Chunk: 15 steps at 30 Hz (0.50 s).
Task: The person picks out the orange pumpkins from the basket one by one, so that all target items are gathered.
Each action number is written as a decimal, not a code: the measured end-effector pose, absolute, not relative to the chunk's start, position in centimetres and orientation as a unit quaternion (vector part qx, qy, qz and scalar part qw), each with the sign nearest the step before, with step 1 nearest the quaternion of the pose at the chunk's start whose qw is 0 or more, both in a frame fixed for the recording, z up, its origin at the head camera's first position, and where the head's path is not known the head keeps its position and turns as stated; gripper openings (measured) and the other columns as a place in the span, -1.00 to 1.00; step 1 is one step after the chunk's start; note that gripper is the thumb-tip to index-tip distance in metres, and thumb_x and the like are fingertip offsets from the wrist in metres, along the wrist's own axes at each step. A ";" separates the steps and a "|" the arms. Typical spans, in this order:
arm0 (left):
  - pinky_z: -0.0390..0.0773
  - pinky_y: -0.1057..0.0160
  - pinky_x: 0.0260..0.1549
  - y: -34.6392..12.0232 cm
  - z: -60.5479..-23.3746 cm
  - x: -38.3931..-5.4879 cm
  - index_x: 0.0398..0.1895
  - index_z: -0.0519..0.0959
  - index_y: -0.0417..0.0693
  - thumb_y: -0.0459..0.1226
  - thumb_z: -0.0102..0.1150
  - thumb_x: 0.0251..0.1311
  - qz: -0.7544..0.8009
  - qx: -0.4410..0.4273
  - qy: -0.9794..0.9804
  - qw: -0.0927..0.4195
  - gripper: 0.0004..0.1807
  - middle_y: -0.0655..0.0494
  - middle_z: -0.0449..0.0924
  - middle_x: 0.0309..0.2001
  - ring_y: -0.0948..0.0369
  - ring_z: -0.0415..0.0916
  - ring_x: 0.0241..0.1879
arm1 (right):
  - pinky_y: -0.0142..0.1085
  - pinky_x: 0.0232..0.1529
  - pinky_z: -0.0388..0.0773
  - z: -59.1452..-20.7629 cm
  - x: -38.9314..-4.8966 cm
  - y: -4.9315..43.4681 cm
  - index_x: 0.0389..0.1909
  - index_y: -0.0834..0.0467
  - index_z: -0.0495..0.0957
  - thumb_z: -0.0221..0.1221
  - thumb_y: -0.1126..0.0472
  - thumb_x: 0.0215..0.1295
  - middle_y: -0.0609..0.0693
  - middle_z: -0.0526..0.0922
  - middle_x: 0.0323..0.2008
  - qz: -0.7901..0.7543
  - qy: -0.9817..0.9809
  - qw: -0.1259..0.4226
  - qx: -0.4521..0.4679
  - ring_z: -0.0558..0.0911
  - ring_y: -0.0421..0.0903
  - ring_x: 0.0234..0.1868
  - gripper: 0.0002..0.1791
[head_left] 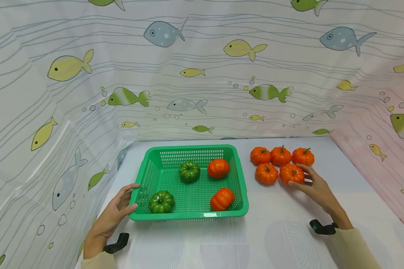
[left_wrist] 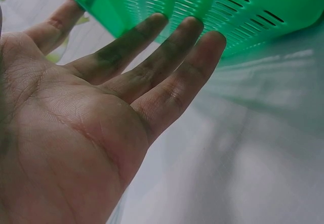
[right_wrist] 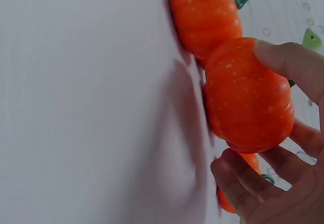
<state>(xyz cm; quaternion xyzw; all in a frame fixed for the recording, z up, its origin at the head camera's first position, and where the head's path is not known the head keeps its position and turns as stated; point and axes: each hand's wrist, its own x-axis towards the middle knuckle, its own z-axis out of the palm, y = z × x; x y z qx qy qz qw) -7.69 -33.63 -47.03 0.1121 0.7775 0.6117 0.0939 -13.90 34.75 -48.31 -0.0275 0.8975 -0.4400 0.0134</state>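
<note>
My right hand [head_left: 314,186] holds a small orange pumpkin [head_left: 291,174] with a green stem, at the near right of a group of pumpkins. In the right wrist view the thumb [right_wrist: 283,57] lies on the skin of this pumpkin [right_wrist: 248,97], and the other fingers bend round its lower side. My left hand [head_left: 112,213] is at the left end of a green plastic basket [head_left: 188,216]. Seen from the left wrist, its fingers [left_wrist: 172,90] are extended against the slotted outer wall [left_wrist: 243,11]. Two green pumpkins [head_left: 189,172] and two orange pumpkins [head_left: 218,168] lie inside the basket.
Several other orange pumpkins [head_left: 266,173] stand close together right of the basket, touching or nearly touching the held one. A white table [head_left: 262,231] carries everything. Fish-patterned sheeting [head_left: 202,82] rises behind it and along both sides.
</note>
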 end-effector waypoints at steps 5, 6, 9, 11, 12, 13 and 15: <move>0.35 0.47 0.15 -33.7 -47.1 -7.8 0.62 0.07 -0.01 -0.41 0.01 0.51 0.615 0.121 0.774 0.093 -0.31 -0.06 -0.09 0.61 -0.06 -0.18 0.59 | 0.17 0.23 0.43 -49.3 -14.4 35.0 0.58 0.13 0.14 0.34 -0.19 0.34 0.38 0.28 0.43 -0.427 0.904 0.019 -0.019 0.38 0.33 0.33 -0.04; 0.35 0.47 0.14 -33.7 -47.1 -7.8 0.62 0.07 -0.01 -0.41 0.01 0.51 0.616 0.119 0.773 0.094 -0.31 -0.06 -0.10 0.61 -0.13 -0.23 0.59 | 0.16 0.24 0.43 -49.4 -14.5 35.0 0.57 0.13 0.14 0.34 -0.19 0.34 0.38 0.29 0.42 -0.427 0.904 0.021 -0.017 0.38 0.33 0.33 -0.04; 0.33 0.47 0.14 -33.6 -47.0 -7.8 0.63 0.06 -0.01 -0.40 0.01 0.52 0.618 0.115 0.771 0.098 -0.31 -0.09 -0.14 0.62 -0.30 -0.33 0.57 | 0.23 0.25 0.40 -49.6 -14.7 35.0 0.58 0.15 0.11 0.34 -0.22 0.33 0.42 0.25 0.44 -0.430 0.902 0.036 -0.007 0.37 0.36 0.32 -0.01; 0.33 0.47 0.14 -33.6 -47.0 -7.7 0.62 0.07 0.00 -0.40 0.02 0.52 0.618 0.112 0.772 0.098 -0.31 -0.10 -0.14 0.62 -0.24 -0.30 0.58 | 0.30 0.25 0.37 -49.7 -14.8 34.9 0.58 0.16 0.08 0.33 -0.24 0.32 0.47 0.19 0.45 -0.434 0.899 0.048 0.001 0.36 0.41 0.32 0.02; 0.33 0.46 0.14 -33.6 -46.9 -7.7 0.62 0.07 0.00 -0.39 0.01 0.52 0.617 0.113 0.773 0.098 -0.31 -0.11 -0.14 0.62 -0.19 -0.27 0.59 | 0.33 0.25 0.36 -49.7 -14.9 34.9 0.58 0.17 0.06 0.33 -0.24 0.33 0.49 0.17 0.46 -0.434 0.899 0.053 0.003 0.35 0.43 0.31 0.03; 0.34 0.46 0.15 -33.6 -46.9 -7.7 0.62 0.07 0.00 -0.40 0.01 0.52 0.615 0.114 0.774 0.096 -0.31 -0.12 -0.13 0.61 -0.15 -0.23 0.59 | 0.34 0.25 0.35 -49.8 -15.0 34.9 0.58 0.17 0.04 0.32 -0.25 0.33 0.50 0.15 0.46 -0.435 0.899 0.058 0.005 0.34 0.44 0.32 0.04; 0.34 0.46 0.14 -33.6 -46.9 -7.7 0.62 0.07 0.00 -0.40 0.01 0.52 0.613 0.117 0.775 0.096 -0.32 -0.12 -0.12 0.61 -0.13 -0.22 0.59 | 0.36 0.25 0.34 -49.8 -15.1 35.0 0.58 0.19 0.02 0.31 -0.25 0.34 0.52 0.12 0.47 -0.435 0.898 0.065 0.004 0.33 0.46 0.32 0.04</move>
